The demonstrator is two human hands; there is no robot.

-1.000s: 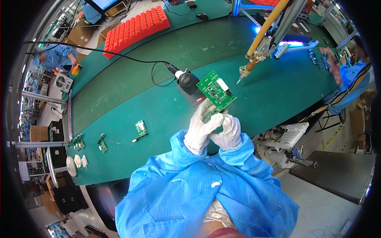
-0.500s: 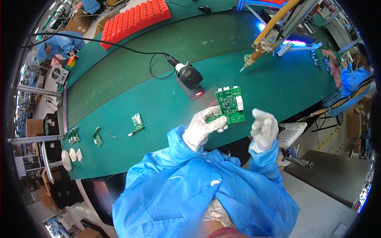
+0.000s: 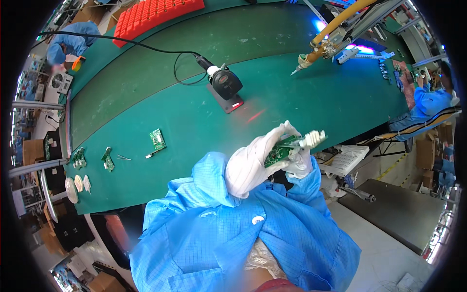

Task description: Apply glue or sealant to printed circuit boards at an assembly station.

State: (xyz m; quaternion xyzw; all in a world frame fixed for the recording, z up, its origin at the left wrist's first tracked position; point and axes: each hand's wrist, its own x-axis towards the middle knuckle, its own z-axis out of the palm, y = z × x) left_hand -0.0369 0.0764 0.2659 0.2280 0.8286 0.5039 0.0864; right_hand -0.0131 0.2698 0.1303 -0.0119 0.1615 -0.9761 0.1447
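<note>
A green circuit board [image 3: 278, 155] with white connectors along one end is tilted up above the front of the table. My left hand [image 3: 250, 163], in a white glove, grips it with the fingers around its left and far sides. Close against its lower right part is my right hand [image 3: 299, 167], also gloved and closed at the board. Several of the right fingers are hidden behind the board. Beyond the hands, a black barcode scanner [image 3: 225, 84] on a stand casts a red line on the table.
On the green table [image 3: 189, 124] lie another circuit board [image 3: 157, 139], tweezers [image 3: 124, 157] and several smaller boards [image 3: 79, 158] at left. A red slotted tray [image 3: 155, 19] stands at the back. A yellow-hosed nozzle [image 3: 301, 64] hangs at right. Co-workers sit at both sides.
My left hand has turned the circuit board from facing up to tilted nearly edge-on. My right hand has moved left to meet it. The view has shifted slightly.
</note>
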